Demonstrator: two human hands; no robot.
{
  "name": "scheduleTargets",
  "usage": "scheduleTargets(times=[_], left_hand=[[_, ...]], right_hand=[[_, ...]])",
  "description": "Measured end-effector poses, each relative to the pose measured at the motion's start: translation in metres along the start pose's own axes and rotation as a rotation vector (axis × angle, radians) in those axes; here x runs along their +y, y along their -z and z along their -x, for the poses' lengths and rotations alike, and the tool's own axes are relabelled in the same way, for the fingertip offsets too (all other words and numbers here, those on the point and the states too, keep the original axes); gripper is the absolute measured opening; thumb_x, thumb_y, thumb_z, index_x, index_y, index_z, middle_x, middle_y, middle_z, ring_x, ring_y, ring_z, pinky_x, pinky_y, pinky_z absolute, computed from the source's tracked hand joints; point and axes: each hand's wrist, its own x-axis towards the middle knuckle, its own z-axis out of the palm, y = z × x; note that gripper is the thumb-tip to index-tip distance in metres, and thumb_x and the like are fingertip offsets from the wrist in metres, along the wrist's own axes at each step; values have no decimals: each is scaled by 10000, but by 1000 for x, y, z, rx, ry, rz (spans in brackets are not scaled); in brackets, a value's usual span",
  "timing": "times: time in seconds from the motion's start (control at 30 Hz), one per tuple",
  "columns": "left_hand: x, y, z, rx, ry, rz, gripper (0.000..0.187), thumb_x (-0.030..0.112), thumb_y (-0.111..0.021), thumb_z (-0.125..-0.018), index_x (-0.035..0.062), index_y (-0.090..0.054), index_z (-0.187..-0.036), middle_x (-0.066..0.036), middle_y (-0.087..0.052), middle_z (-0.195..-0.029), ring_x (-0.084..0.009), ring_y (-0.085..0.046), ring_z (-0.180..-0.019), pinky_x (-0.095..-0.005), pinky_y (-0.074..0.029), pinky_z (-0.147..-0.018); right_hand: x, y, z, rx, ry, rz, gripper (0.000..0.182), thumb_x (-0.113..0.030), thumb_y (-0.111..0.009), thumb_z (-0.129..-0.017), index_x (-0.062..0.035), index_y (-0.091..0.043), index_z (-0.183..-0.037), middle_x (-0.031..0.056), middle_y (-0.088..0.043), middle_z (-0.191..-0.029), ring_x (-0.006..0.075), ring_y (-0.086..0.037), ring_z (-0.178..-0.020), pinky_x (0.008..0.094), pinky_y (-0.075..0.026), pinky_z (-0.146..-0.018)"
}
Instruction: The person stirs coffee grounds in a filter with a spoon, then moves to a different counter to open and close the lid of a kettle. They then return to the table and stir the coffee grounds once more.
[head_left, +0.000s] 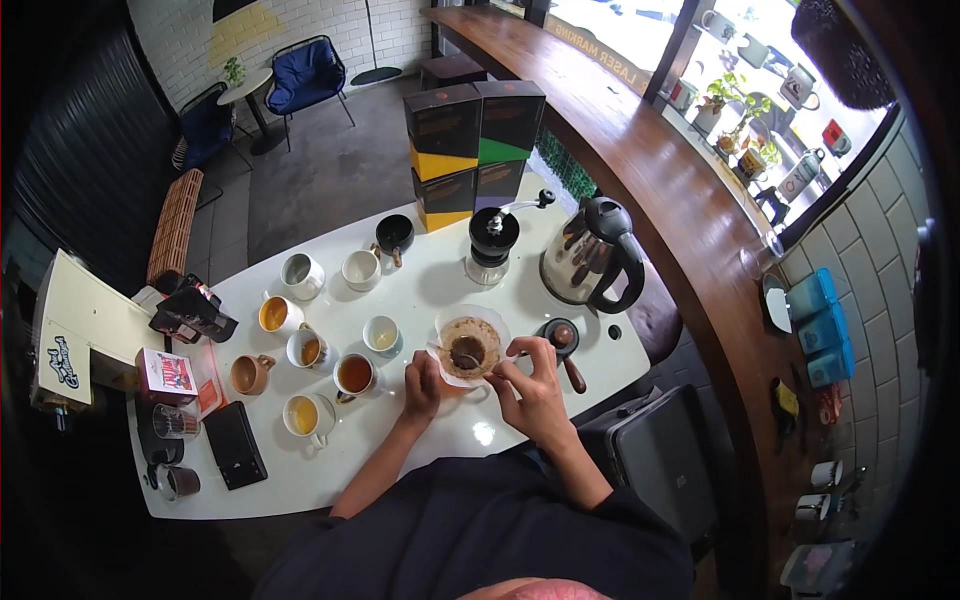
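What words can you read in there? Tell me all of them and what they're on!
"LASER MARKING", backwards, on the window.
Curly writing on the cream box: too unclear to read for sure.
Letters on the red and white box: too blurred.
Tiny print on the stacked boxes and a small round mark on the grey case: too small.

Forearms (pixel 386 460) angled inward; left hand (pixel 422 388) curled; right hand (pixel 532 388) turned inward, fingers bent, thumb opposed.
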Motion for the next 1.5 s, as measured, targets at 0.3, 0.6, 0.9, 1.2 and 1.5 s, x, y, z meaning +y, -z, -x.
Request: scheduleTargets(times=[0.3,0.6,0.9,1.2,1.5], left_hand=[[-1,-3,0,42,-42,19,284,201,-421,-1066,-15,-449,-883,-106,-449,-847,-202,-466,-780,-341,-408,-730],[0,-6,-2,58,-77,2,284,205,-424,-1062,-18,-458,-889,-116,-456,-840,-218,-472,-774,-352,-408,-737],[-6,-2,-1,36,-8,-37,290,214,-445,-1054,-13,-475,-875,-124,-490,-845,-215,-504,-773,-349,-413,-720],[-2,-5,1,47,30,39,306,223,-469,-1042,-16,-509,-854,-117,-517,-832,-203,-517,-769,-350,-423,-701],[-3,-2,-2,32,28,-22,329,246,-472,-1041,-28,-533,-869,-121,-541,-832,-197,-528,-771,-352,-436,-710]], right_hand=[[8,-8,-2,-61,8,38,137,-65,-758,-784,-51,-685,-899,140,-529,-1075,354,-521,-1014,452,-431,-877],[10,-10,-4,-6,39,105,129,-98,-765,-798,-57,-682,-887,139,-530,-1071,345,-525,-1007,452,-425,-880],[7,-7,-7,41,28,90,121,-109,-765,-821,-50,-667,-861,136,-528,-1061,338,-532,-1010,463,-426,-879],[5,-13,-10,-42,44,96,149,-138,-783,-820,-55,-679,-888,131,-536,-1067,336,-537,-1015,443,-442,-884],[4,-11,-7,-59,27,43,162,-156,-793,-826,-63,-690,-910,123,-529,-1077,329,-535,-1022,435,-446,-892]])
